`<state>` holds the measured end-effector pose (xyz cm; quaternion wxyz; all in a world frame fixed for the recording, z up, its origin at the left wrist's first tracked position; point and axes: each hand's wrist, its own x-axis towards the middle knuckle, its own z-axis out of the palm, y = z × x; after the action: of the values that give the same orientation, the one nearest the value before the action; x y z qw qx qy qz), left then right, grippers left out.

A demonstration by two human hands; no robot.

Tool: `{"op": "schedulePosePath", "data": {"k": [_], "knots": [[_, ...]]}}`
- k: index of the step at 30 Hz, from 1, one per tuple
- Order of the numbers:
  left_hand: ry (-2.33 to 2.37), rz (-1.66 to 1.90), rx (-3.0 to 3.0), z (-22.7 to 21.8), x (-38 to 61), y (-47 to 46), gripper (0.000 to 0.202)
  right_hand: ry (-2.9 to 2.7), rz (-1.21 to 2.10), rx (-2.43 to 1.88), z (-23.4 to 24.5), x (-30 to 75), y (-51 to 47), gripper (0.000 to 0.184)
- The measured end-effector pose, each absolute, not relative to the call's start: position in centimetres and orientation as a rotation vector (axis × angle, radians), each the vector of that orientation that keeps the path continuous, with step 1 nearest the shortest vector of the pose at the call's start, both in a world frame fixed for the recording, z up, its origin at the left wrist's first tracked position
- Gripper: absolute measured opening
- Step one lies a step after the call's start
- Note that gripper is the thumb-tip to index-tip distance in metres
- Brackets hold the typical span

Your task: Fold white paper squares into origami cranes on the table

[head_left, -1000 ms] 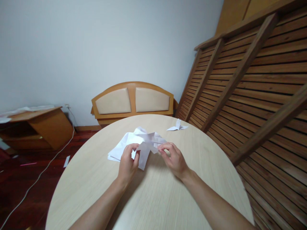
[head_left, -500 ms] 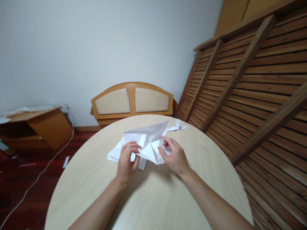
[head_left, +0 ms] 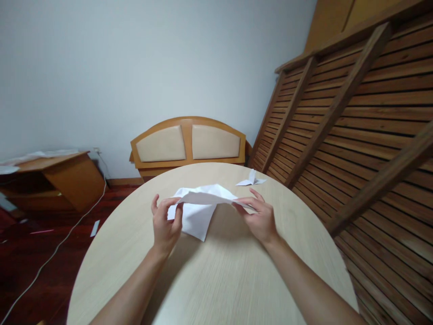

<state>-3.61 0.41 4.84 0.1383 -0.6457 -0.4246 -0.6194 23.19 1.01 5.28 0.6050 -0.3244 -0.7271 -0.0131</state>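
Observation:
A creased white sheet of paper (head_left: 206, 197) is stretched between my two hands, held above the round table. My left hand (head_left: 166, 222) pinches its left end between thumb and fingers. At the other end, my right hand (head_left: 260, 219) grips the paper with the thumb below and the fingers on top. Under the held sheet, more white paper (head_left: 198, 221) lies on the table, partly covered by it. A small folded white paper figure (head_left: 252, 179) with a raised point stands beyond my right hand.
The round pale table (head_left: 216, 280) fills the foreground. Behind it is a wooden headboard (head_left: 188, 135) with cream panels. A slatted wooden frame (head_left: 355, 135) leans at the right. On the left are a low cabinet (head_left: 74, 180) and a white cable (head_left: 67, 237) on the dark floor.
The paper has gone from a folded, upstanding shape to a sheet seen nearly edge-on. My hands have moved apart to its two ends, uncovering more of the paper beneath.

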Motion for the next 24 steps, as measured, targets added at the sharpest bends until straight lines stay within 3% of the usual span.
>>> {"op": "schedulePosePath", "data": {"k": [6, 9, 11, 20, 24], "knots": [[-1.481, -2.048, -1.739, 4.7, -3.5, 0.4, 0.018, -1.145, 0.399, -0.716, 5.8, 22.6, 1.0, 0.023], [-1.588, -2.115, -1.825, 5.0, -2.8, 0.1, 0.021, -1.152, 0.680, -0.719, 5.5, 21.8, 0.8, 0.042], [-1.648, -2.114, -1.899, 5.2, -2.5, 0.0, 0.022, -1.221, 0.819, -0.814, 5.1, 21.2, 0.8, 0.044], [-1.988, -1.723, -2.127, 6.3, -5.7, 4.6, 0.030, -1.323, 0.684, -1.095, 3.0, 20.0, 4.0, 0.041], [-2.410, -1.524, -2.056, 6.0, -8.6, 8.5, 0.032, -1.439, 0.561, -1.429, 2.5, 23.4, 8.2, 0.040]]}}
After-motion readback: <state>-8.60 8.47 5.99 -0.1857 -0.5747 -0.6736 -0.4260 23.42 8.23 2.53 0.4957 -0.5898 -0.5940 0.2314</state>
